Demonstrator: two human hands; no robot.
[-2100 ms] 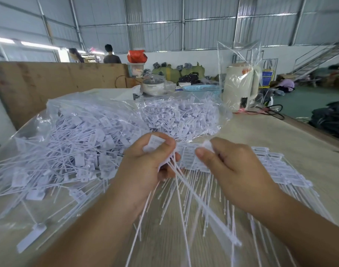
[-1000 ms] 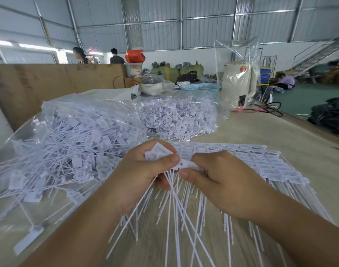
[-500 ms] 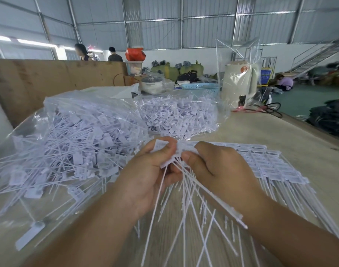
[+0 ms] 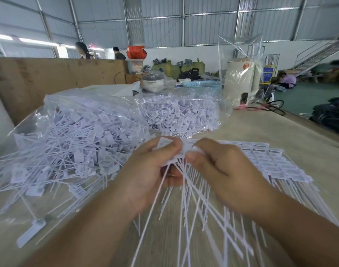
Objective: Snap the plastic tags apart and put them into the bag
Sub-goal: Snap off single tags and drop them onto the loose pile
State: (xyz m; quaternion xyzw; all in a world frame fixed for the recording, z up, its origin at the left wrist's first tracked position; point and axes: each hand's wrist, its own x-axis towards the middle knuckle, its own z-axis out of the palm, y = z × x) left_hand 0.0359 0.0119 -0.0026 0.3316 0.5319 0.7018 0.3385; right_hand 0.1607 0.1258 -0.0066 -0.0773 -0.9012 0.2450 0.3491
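Progress stands partway. Clear plastic bag [image 4: 72, 143] on the pale wooden bench [image 4: 261, 128] already holds a large heap of separated white plastic tags. Left hand [image 4: 151, 176] and right hand [image 4: 220, 170] both pinch the joined white tag strip [image 4: 184, 149]; stacked unbroken strips [image 4: 276, 164] remain beside.

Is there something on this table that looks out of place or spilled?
Mostly no. One loose tag lies at the near-left edge of the table, apparently outside the bag's heap. Both hands, left hand and right hand, grip the joined tags normally.
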